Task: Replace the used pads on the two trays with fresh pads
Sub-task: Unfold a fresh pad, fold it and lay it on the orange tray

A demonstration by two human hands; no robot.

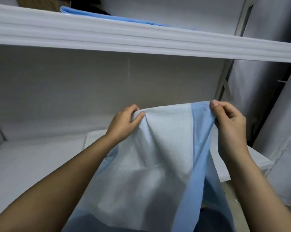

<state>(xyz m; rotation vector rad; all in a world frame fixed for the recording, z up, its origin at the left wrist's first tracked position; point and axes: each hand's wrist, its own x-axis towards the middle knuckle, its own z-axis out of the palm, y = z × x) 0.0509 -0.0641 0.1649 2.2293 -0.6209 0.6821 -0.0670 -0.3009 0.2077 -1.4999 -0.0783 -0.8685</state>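
Note:
A pad (161, 148), white with blue borders, hangs in the air in front of me, its far edge stretched between both hands. My left hand (123, 123) pinches the pad's top edge near the left corner. My right hand (228, 124) pinches the blue right corner between thumb and fingers. The pad sags toward me and covers most of a white tray (94, 136) on the lower shelf, of which only the left rim shows. On the upper shelf lies a stack of folded blue pads (98, 15).
A white padded shelf edge (141, 39) runs across above my hands. The lower shelf surface (32, 156) spreads out to the left. A metal shelf post (225, 81) and white wrapped rolls (275, 106) stand at the right.

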